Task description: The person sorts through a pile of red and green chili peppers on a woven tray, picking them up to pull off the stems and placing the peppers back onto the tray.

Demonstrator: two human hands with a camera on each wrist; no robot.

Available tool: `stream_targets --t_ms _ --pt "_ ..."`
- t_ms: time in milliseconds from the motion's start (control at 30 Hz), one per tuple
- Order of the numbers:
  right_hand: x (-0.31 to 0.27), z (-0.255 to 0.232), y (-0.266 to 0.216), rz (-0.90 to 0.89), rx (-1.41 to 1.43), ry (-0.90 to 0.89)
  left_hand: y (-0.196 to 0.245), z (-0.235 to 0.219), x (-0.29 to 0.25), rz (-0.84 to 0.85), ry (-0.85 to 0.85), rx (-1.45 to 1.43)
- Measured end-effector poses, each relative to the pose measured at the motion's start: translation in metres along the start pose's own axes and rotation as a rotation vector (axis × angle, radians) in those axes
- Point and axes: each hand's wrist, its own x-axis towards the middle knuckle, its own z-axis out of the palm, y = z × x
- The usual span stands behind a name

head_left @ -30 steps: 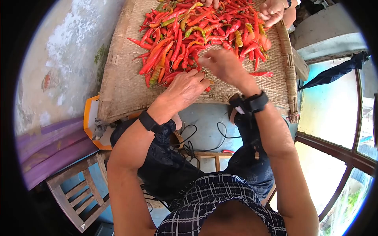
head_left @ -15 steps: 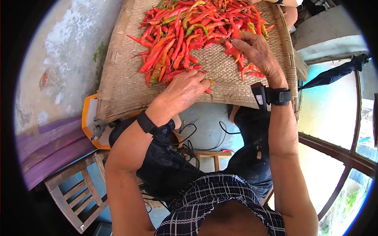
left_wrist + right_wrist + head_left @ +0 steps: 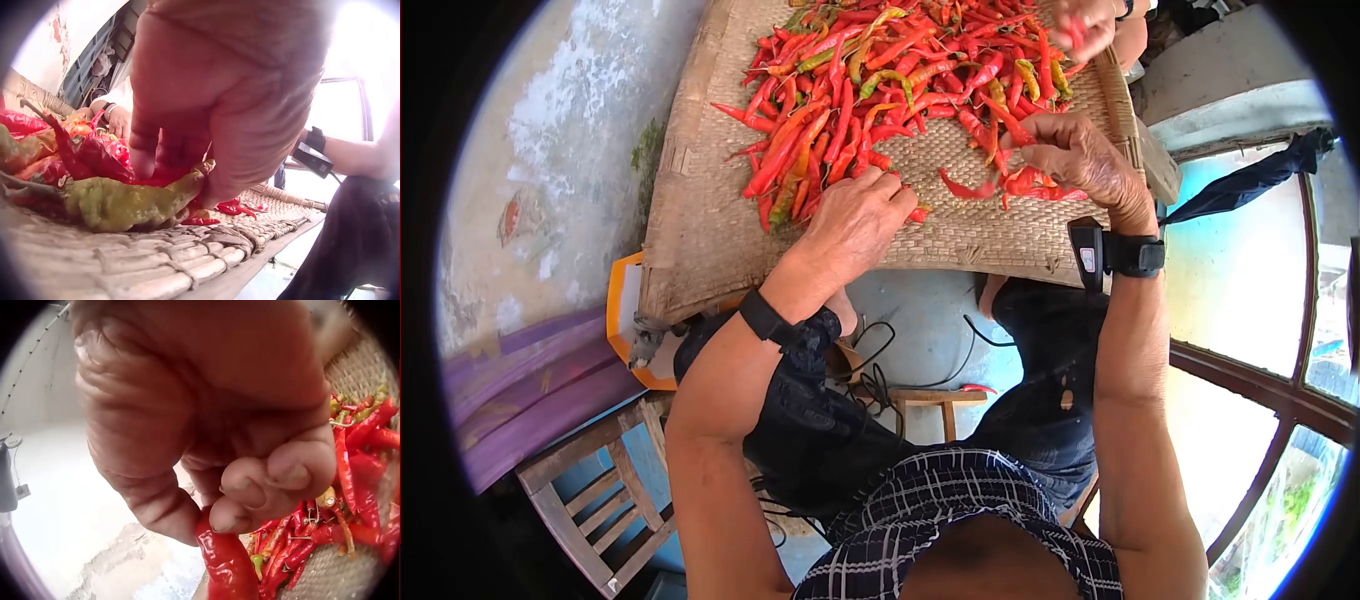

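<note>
A heap of mostly red chili peppers (image 3: 810,140), with a few green and orange ones, lies on a woven mat (image 3: 700,210). My left hand (image 3: 862,222) is low at the heap's near edge, fingers pointing down. In the left wrist view its fingers and thumb close around a red chili pepper (image 3: 165,176), partly hidden behind a wrinkled green pepper (image 3: 125,203). My right hand (image 3: 1090,160) is over the mat's right side. Its thumb and fingertips pinch the end of a glossy red chili pepper (image 3: 228,565). Below that hand lie several loose red peppers (image 3: 1030,185).
Another person's hand (image 3: 1085,28) holds something red at the far right of the mat. A wall (image 3: 570,130) stands on the left, a window (image 3: 1230,300) on the right. Near my legs are a wooden stool (image 3: 940,396), black cables (image 3: 880,385) and a wooden chair (image 3: 600,490).
My right hand has moved from beside the left hand to the mat's right side. The left hand has hardly moved. The other person's hand left the view, then came back with something red.
</note>
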Motion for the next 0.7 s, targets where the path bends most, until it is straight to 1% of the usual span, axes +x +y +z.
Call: stream_targets --t_ms 67,100,133,200,233,267,333,367,400,467,533,567,633,667,700 --pt "-0.005 0.004 0.001 -0.052 0.061 0.104 -0.001 0.001 0.000 -0.007 -0.024 0.018" --pt "-0.007 -0.001 0.001 0.012 0.146 0.070 0.000 0.002 0.000 -0.004 -0.025 0.016" --pt "-0.007 -0.004 0.004 0.015 0.148 0.073 0.001 0.002 0.000 0.005 -0.035 0.016" --pt "-0.006 -0.014 0.010 -0.075 0.479 0.111 0.001 0.003 0.000 0.020 -0.045 0.014" --pt "-0.001 -0.022 0.021 -0.129 0.550 0.115 0.002 0.003 0.000 0.022 -0.039 0.014" --pt "0.005 -0.023 0.033 -0.126 0.549 0.120 0.002 0.004 0.000 0.024 -0.034 0.013" --pt "0.016 -0.017 0.038 -0.195 0.769 0.625 0.003 0.004 -0.001 0.026 -0.041 0.011" --pt "0.018 -0.020 0.049 -0.196 0.504 0.680 0.002 0.004 0.000 0.023 -0.047 0.015" --pt "0.017 -0.017 0.045 -0.197 0.504 0.681 0.002 0.003 0.000 0.024 -0.046 0.016" --pt "0.012 -0.005 0.039 -0.019 -0.361 0.545 0.002 0.003 -0.001 0.017 -0.080 0.015" --pt "0.010 0.016 0.040 -0.035 -0.356 0.060 0.001 0.002 -0.001 0.021 -0.090 0.025" --pt "0.007 0.028 0.043 -0.033 -0.350 0.058 0.001 0.001 -0.001 0.026 -0.099 0.033" --pt "0.004 0.047 0.046 -0.171 -0.562 -0.083 0.003 -0.001 -0.002 0.005 -0.103 0.014" --pt "0.006 0.050 0.045 -0.174 -0.561 -0.081 0.004 -0.002 -0.002 -0.014 -0.099 -0.003" --pt "0.008 0.053 0.043 -0.101 -0.589 -0.150 0.004 -0.001 -0.001 -0.011 -0.098 0.001"
